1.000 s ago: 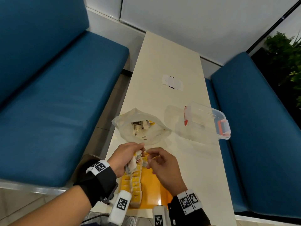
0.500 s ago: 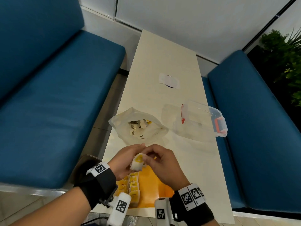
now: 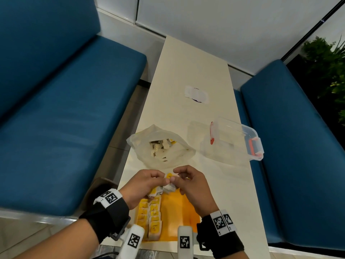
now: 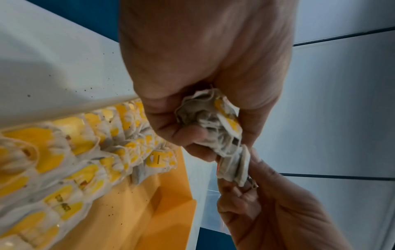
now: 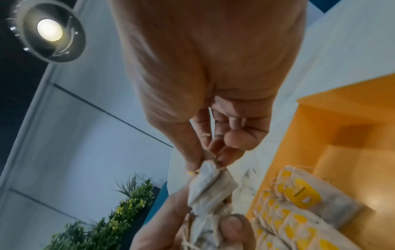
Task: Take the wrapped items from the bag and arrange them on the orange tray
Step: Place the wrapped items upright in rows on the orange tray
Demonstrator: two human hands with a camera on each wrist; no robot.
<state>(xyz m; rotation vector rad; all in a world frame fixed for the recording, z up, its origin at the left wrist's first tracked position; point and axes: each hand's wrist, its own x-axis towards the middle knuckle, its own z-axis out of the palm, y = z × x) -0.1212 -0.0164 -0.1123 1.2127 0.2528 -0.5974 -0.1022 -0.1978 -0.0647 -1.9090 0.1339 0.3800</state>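
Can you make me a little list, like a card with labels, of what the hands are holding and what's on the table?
left hand: grips a bunch of small white paper packets with yellow tags
right hand: pinches one packet of that bunch
orange tray: near table edge, holds rows of the same packets
translucent plastic bag: open, beyond the tray, packets inside
clear plastic box with red latches: right of the bag
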